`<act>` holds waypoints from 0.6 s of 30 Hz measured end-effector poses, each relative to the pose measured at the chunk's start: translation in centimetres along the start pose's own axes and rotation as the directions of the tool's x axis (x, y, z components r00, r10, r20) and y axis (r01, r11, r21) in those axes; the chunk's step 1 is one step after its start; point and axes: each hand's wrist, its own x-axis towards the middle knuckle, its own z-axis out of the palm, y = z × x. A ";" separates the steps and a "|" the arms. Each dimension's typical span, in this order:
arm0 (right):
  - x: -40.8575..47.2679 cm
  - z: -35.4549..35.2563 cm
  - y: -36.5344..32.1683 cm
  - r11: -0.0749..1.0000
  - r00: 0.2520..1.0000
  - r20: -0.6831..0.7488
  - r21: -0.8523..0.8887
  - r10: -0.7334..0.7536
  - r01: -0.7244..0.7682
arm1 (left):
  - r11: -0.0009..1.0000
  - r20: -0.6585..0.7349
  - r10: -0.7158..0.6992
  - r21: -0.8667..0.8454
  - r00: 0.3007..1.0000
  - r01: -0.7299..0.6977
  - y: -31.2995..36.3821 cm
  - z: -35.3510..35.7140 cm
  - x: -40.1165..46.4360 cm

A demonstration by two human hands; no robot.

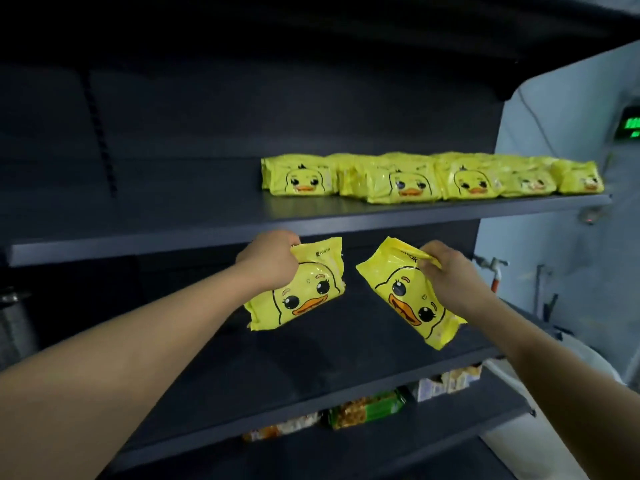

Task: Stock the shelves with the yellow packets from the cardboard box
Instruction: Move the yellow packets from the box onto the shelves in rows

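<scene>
two duck packets in hand, upper shelf half stocked

dark grey shelving (207, 206) across the whole view, pale wall and a green lit display (631, 125) off to the right. upper shelf (138, 233) loaded on its right half only: a row of yellow packets (429, 176), duck faces forward, touching one another, running to the right end; left half bare. middle shelf (311, 368) dark, below the hands. lower shelf (460, 420) holding other goods: a green pack (367, 408), pale boxes (446, 381), more snack bags (284, 426) further left. cardboard box not in view.

left hand (268, 261) curled around the top corner of a left packet (298, 289), fingers closed on the sealed edge, packet hanging tilted below the upper shelf's front lip. right hand (450, 271) pinching the top seam of a right packet (408, 292) between thumb and fingertips, packet hanging slanted, duck face turned sideways. two packets apart from each other, neither touching a shelf as far as can be told.

packets judged light: each hangs from a corner hold with no sign of strain. glossy film, so likely slippery on the flat faces; crimped end seams the surer place to take hold, as now. body looks soft and slightly puffed, giving under a squeeze, contents probably crushable, so better set down than pushed hard against the row. likely next spot: bare stretch of the upper shelf just left of the row, faces forward to match.
</scene>
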 end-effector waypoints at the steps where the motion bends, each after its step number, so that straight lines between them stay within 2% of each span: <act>1: 0.7 -0.2 -0.9 1.000 0.999 -0.029 -0.002 -0.021 0.021 | 1.000 -0.032 0.019 0.001 0.999 -0.019 0.2 -1.3 1.1; 9: 7.3 -1.1 -6.1 0.994 0.984 -0.139 0.006 -0.108 0.110 | 0.985 -0.213 0.162 -0.016 0.963 -0.170 2.0 -9.3 10.7; 18: 14.4 -1.0 -8.4 0.973 0.974 -0.141 -0.172 -0.180 0.154 | 0.980 -0.118 0.201 0.030 0.972 -0.199 0.9 -7.0 23.2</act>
